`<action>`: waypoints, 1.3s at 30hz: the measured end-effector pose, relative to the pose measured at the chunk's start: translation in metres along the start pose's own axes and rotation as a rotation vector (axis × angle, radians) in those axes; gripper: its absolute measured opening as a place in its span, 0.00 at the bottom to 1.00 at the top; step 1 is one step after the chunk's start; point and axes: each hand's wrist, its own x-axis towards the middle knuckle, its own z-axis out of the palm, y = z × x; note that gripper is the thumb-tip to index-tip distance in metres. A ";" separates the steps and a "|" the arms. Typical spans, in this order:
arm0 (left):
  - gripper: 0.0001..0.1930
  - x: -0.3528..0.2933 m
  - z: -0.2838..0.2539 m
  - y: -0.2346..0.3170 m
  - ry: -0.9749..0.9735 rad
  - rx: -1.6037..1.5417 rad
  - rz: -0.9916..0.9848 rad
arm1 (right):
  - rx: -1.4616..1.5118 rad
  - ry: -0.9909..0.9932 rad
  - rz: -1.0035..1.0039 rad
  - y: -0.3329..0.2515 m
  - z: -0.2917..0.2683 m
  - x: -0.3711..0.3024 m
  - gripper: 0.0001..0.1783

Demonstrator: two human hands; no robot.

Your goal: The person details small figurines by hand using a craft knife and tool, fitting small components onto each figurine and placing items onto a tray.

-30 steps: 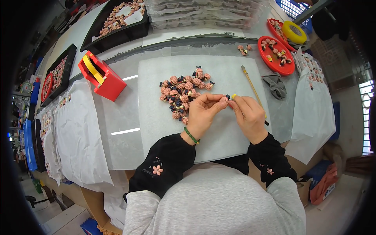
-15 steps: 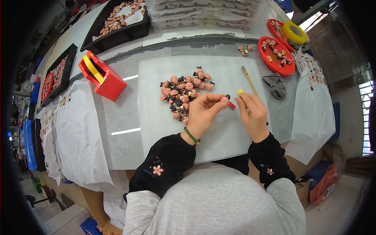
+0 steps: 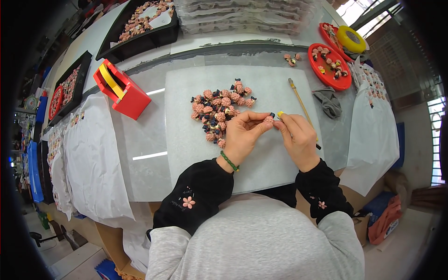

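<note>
My left hand (image 3: pixel 245 132) pinches a small pink bumpy figurine (image 3: pixel 269 119) with a dark blue top between thumb and fingertips. Close against it, my right hand (image 3: pixel 299 140) has its thumb and fingers drawn together. Something yellow (image 3: pixel 280 114) shows at a right fingertip; whether it is a finger wrap or a held piece I cannot tell. To the left of my hands lies a heap of similar pink figurines (image 3: pixel 217 112) with dark blue parts, on a pale mat (image 3: pixel 186 170). A thin brush-like stick (image 3: pixel 298 99) lies right of my hands, partly behind the right one.
A red tape dispenser (image 3: pixel 128 100) stands at left. Black trays (image 3: pixel 154 39) of pink pieces sit farther back. At right are a red plate (image 3: pixel 343 84) with figurines, a yellow roll (image 3: pixel 351 39) and a grey cloth (image 3: pixel 328 102). Stacked clear plastic trays (image 3: pixel 242 18) stand at the back.
My right hand has moved left and closed in on the figurine in my left hand. A small red piece beside the left fingertips is now out of sight.
</note>
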 end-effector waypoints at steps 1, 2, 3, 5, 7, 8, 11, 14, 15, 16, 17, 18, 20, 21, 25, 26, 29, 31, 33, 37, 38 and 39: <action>0.10 0.000 0.000 0.000 0.001 0.006 0.010 | -0.011 0.002 -0.007 0.000 0.000 0.000 0.09; 0.10 -0.001 0.000 0.001 0.001 0.006 0.009 | -0.023 0.003 -0.014 0.000 0.001 0.000 0.09; 0.10 -0.001 0.001 0.001 0.003 0.000 0.004 | -0.023 0.002 -0.014 -0.001 0.000 0.000 0.09; 0.11 -0.001 0.001 0.002 0.006 -0.006 -0.001 | -0.040 -0.001 -0.031 -0.002 0.000 0.001 0.09; 0.11 -0.001 0.002 0.003 0.010 0.013 0.009 | -0.044 -0.009 -0.029 -0.002 -0.001 0.001 0.09; 0.11 -0.001 0.002 0.002 0.011 0.013 0.009 | -0.047 -0.017 -0.026 -0.002 -0.001 0.001 0.09; 0.11 -0.001 0.001 0.000 0.010 -0.006 0.016 | -0.045 -0.028 -0.036 -0.003 -0.001 0.002 0.08; 0.10 -0.001 0.001 0.000 0.012 -0.003 0.040 | -0.040 -0.037 -0.049 -0.003 -0.001 0.002 0.08; 0.10 -0.001 0.001 0.001 0.018 0.004 0.027 | -0.039 -0.037 -0.049 -0.002 -0.001 0.002 0.08; 0.10 -0.001 0.001 0.001 0.024 0.011 0.014 | -0.026 -0.051 -0.054 -0.002 -0.002 0.002 0.08; 0.10 -0.001 0.002 0.002 0.023 0.011 0.014 | -0.013 -0.066 -0.059 -0.001 -0.002 0.002 0.08; 0.10 -0.001 0.002 0.002 0.025 0.018 0.023 | -0.013 -0.065 -0.059 -0.001 -0.002 0.002 0.08; 0.10 -0.001 0.002 0.002 0.027 0.026 0.032 | 0.000 -0.059 -0.054 0.000 -0.001 0.002 0.08; 0.10 -0.001 0.001 0.002 0.022 0.016 0.024 | 0.001 -0.059 -0.054 0.000 -0.001 0.002 0.08; 0.10 0.000 0.000 0.002 0.027 0.000 -0.007 | -0.007 -0.006 0.034 0.009 0.000 0.000 0.09; 0.10 0.000 0.000 0.002 0.027 0.000 -0.008 | -0.059 0.023 0.072 0.014 0.001 -0.001 0.09; 0.09 0.002 -0.001 0.000 0.022 -0.026 -0.031 | -0.223 -0.113 0.160 0.030 0.003 -0.008 0.10; 0.09 0.003 -0.002 -0.002 0.016 -0.065 -0.021 | -0.309 -0.098 0.122 0.033 0.002 -0.009 0.10; 0.09 0.003 -0.001 0.001 0.011 -0.103 -0.056 | -0.392 -0.084 0.083 0.030 0.000 -0.007 0.11; 0.09 0.002 -0.004 0.000 -0.010 -0.163 -0.055 | -0.127 -0.120 0.028 0.015 0.009 -0.009 0.10; 0.09 0.002 -0.004 0.000 -0.011 -0.164 -0.056 | -0.086 -0.207 0.008 0.012 0.011 -0.012 0.10; 0.09 0.003 -0.004 0.000 -0.005 -0.174 -0.058 | -0.087 -0.207 0.008 0.010 0.013 -0.013 0.10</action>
